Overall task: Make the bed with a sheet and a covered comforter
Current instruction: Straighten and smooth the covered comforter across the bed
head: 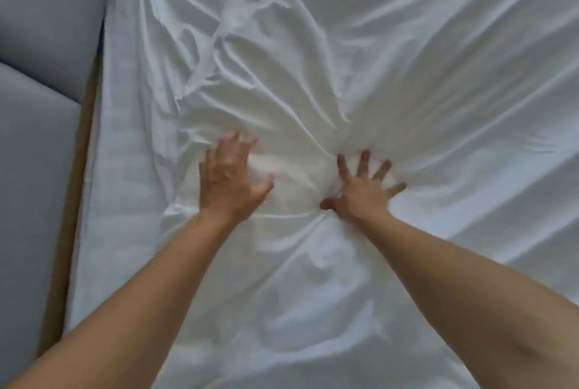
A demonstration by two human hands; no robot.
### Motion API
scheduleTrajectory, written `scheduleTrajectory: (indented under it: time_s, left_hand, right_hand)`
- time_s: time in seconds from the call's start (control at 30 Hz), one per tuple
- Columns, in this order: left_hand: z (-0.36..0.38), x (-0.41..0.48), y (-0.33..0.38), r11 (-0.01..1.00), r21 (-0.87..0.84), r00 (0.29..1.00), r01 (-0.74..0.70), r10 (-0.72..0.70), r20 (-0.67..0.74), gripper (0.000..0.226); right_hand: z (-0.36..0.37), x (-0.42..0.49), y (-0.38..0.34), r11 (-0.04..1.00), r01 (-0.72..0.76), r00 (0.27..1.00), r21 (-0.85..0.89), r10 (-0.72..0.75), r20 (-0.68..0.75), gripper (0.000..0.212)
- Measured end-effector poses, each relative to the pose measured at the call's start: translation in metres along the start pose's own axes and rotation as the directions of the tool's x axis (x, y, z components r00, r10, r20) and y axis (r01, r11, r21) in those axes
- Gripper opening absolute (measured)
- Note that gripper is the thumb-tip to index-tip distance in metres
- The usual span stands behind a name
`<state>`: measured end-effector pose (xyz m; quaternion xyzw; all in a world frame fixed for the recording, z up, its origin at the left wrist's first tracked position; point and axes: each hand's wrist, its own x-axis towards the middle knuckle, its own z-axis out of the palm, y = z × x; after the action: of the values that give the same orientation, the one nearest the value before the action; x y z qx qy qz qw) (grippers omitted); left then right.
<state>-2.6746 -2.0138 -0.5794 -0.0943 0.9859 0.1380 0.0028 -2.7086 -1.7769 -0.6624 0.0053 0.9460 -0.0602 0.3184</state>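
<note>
Both hands, left [230, 177] and right [365, 189], are spread flat and pressed onto the wrinkly white sheet [407, 75], nothing pinched.

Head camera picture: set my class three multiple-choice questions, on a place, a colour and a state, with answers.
1. Where do the grey panels lie relative to the sheet? A) right B) left C) on top
2. What colour is the sheet? A) white B) red C) black
3. How is the right hand? A) clenched B) holding a pillow C) fingers spread, pressing the sheet

Answers: 1 B, they fill the left edge; 2 A, white throughout; 3 C, fingers fan flat on creased cloth.
</note>
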Motion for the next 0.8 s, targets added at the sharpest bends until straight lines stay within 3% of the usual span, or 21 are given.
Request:
scheduleTrajectory:
  time_s: [0.07, 0.13, 0.23, 0.33, 0.37, 0.43, 0.5, 0.53, 0.6, 0.67, 0.73, 0.8]
  left_hand:
    - [0.049, 0.017, 0.055, 0.961, 0.097, 0.951, -0.259, 0.236, 0.201, 0.074]
    - [0.091, 0.018, 0.086, 0.936, 0.217, 0.917, -0.279, 0.192, 0.35, 0.067]
    - [0.104, 0.019, 0.093, 0.938, 0.282, 0.967, -0.201, 0.143, 0.212, 0.038]
    - [0.102, 0.013, 0.096, 0.923, 0.288, 0.967, -0.255, 0.25, 0.055, 0.019]
    - [0.102, 0.008, 0.101, 0.919, 0.283, 0.958, -0.276, 0.285, 0.009, 0.016]
    - [0.1, -0.004, 0.122, 0.93, 0.236, 0.948, -0.281, 0.308, -0.085, 0.013]
    - [0.098, -0.012, 0.156, 0.959, 0.15, 0.948, -0.241, 0.265, -0.175, 0.017]
    - [0.101, -0.017, 0.176, 0.969, 0.105, 0.952, -0.225, 0.241, -0.186, 0.018]
    - [0.116, -0.036, 0.225, 0.967, 0.04, 0.962, -0.251, 0.254, -0.102, 0.019]
    - [0.138, -0.063, 0.287, 0.964, 0.001, 0.959, -0.267, 0.265, 0.1, 0.051]
    - [0.169, -0.09, 0.356, 0.963, 0.071, 0.911, -0.259, 0.219, 0.35, 0.083]
    - [0.2, -0.114, 0.423, 0.948, 0.108, 0.876, -0.301, 0.23, 0.425, 0.071]
  right_hand:
    - [0.004, 0.007, 0.007, 0.999, 0.032, 0.999, -0.002, -0.032, -0.008, 0.111]
    - [0.008, 0.014, 0.017, 0.998, 0.064, 0.996, -0.005, -0.065, -0.061, 0.104]
    - [0.012, 0.014, 0.02, 0.989, 0.145, 0.981, -0.011, -0.146, -0.13, 0.092]
    - [0.007, 0.012, 0.034, 0.969, 0.243, 0.944, 0.046, -0.226, -0.242, 0.071]
    - [0.005, 0.013, 0.046, 0.951, 0.305, 0.897, 0.049, -0.27, -0.349, 0.055]
    - [0.002, 0.011, 0.081, 0.916, 0.4, 0.738, -0.03, -0.342, -0.582, 0.018]
    - [-0.001, 0.006, 0.133, 0.917, 0.383, 0.623, -0.109, -0.344, -0.702, 0.015]
    - [-0.004, 0.003, 0.165, 0.933, 0.339, 0.607, -0.125, -0.318, -0.728, 0.014]
    - [-0.007, -0.002, 0.234, 0.967, 0.231, 0.63, -0.104, -0.23, -0.741, 0.014]
    - [-0.012, -0.012, 0.311, 0.994, 0.087, 0.766, -0.062, -0.107, -0.634, 0.057]
    - [-0.019, -0.025, 0.396, 0.997, -0.041, 0.846, -0.071, -0.003, -0.534, 0.084]
    - [-0.026, -0.04, 0.481, 0.987, -0.144, 0.876, -0.072, 0.093, -0.473, 0.089]
